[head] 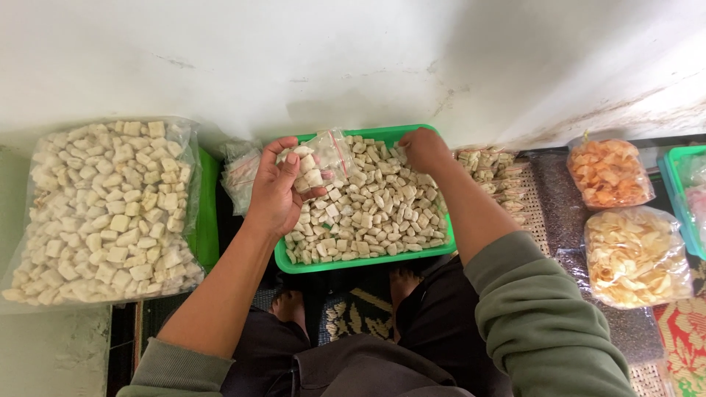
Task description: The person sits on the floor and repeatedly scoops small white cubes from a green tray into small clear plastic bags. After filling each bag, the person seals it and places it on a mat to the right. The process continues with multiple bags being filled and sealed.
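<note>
A green tray (pixel 346 262) full of small pale cracker pieces sits in front of my knees. My left hand (pixel 276 191) holds a small clear plastic bag (pixel 321 158) partly filled with the pieces, above the tray's left side. My right hand (pixel 422 149) is down at the tray's far right corner, fingers closed among the pieces; what they grip is hidden. Both sleeves are green and pushed up on the left arm.
A large clear bag of the same pale pieces (pixel 103 209) lies at the left. Small filled packets (pixel 493 173) are stacked right of the tray. Bags of orange chips (pixel 608 173) and yellow chips (pixel 636 257) lie at the right, beside another green tray (pixel 676 191). A white wall (pixel 353 59) stands behind.
</note>
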